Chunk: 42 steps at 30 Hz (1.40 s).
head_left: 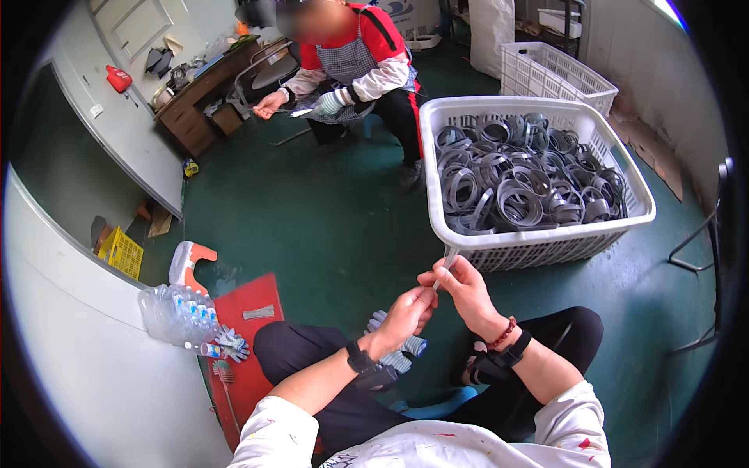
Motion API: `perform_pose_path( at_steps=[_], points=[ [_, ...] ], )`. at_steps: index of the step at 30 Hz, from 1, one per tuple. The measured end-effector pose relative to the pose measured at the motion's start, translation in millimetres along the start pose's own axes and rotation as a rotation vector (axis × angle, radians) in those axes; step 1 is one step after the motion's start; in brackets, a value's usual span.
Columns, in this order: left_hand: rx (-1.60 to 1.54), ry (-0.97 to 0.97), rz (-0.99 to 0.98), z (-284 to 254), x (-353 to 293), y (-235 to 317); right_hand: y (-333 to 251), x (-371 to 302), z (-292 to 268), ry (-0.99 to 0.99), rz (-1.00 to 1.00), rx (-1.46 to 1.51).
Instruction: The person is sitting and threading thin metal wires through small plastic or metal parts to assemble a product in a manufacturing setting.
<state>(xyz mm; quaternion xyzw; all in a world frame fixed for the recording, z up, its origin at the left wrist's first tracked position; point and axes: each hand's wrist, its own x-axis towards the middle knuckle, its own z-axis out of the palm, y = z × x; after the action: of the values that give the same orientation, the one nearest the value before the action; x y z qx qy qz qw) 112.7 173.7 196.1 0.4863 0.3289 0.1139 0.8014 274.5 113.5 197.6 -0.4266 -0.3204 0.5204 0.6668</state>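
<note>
My left hand (pixel 407 316) and my right hand (pixel 466 295) meet in front of me, fingers closed in a pinch on a thin, pale, see-through strip (pixel 450 256). Its upper end sticks up past my right fingers, against the near corner of a white plastic basket (pixel 538 234). Heaped inside that basket are many dark grey, shiny coiled bands (pixel 519 203). Part of the strip is covered by my fingers. Striped work gloves (pixel 395 360) lie on the floor below my left hand.
A person (pixel 355 66) in a checked apron sits opposite, one hand gloved, holding something thin. Behind the basket stands another white crate (pixel 550 82). Plastic bottles (pixel 183 312), a red mat (pixel 253 292) and an orange-white stool (pixel 189 265) are at left; a metal-legged chair (pixel 714 234) at right.
</note>
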Motion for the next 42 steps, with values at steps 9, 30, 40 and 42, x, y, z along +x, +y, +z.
perform_pose_path(
  at_steps=[9, 30, 40, 42],
  points=[
    [0.083, 0.062, 0.177, -14, 0, -18, 6, 23, 8, 0.112, 0.164, 0.048],
    [0.195, 0.271, 0.255, -37, -24, -35, 26, 39, 66, 0.119, 0.262, 0.372],
    [0.456, 0.267, 0.357, -29, -43, -27, -17, 70, 55, 0.257, 0.191, 0.327],
    [0.462, 0.243, 0.408, -30, -46, -22, -28, 79, 42, 0.303, 0.117, 0.335]
  ],
)
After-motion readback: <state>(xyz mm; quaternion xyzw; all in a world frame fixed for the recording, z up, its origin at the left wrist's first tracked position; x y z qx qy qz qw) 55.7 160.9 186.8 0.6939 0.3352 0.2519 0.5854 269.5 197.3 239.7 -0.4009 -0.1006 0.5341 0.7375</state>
